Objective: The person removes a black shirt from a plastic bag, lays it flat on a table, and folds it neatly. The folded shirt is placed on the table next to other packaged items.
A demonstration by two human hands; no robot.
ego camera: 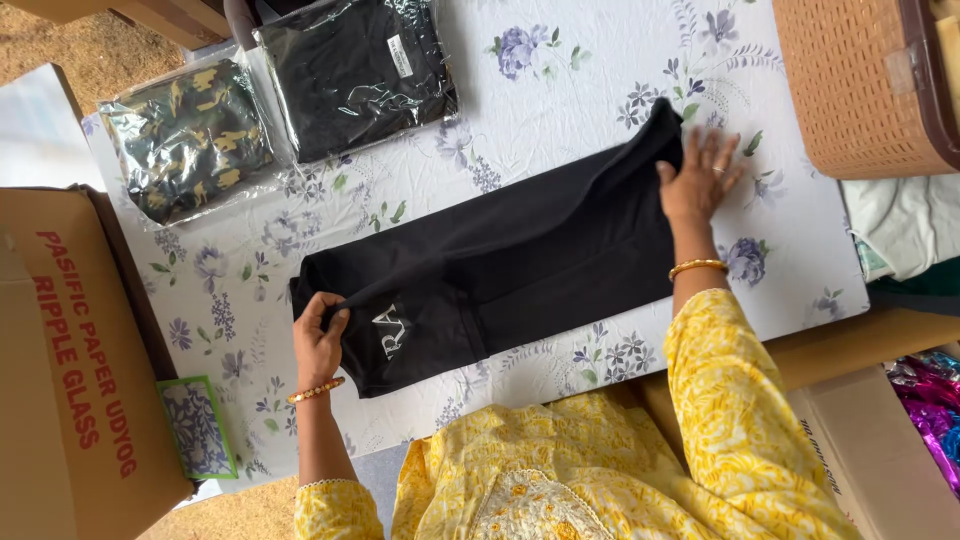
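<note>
A black garment (520, 260) with white lettering lies folded into a long strip across a white floral-print sheet (570, 70). My left hand (318, 338) pinches the garment's near-left edge beside the lettering. My right hand (698, 178) lies flat, fingers spread, on the garment's far right end. Both wrists wear gold bangles, and my sleeves are yellow.
Two plastic-bagged garments lie at the far left: a camouflage one (190, 140) and a black one (352, 70). A large cardboard box (60, 370) stands left, a woven brown basket (865, 85) at top right, and another box with shiny purple wrappers (930, 410) at bottom right.
</note>
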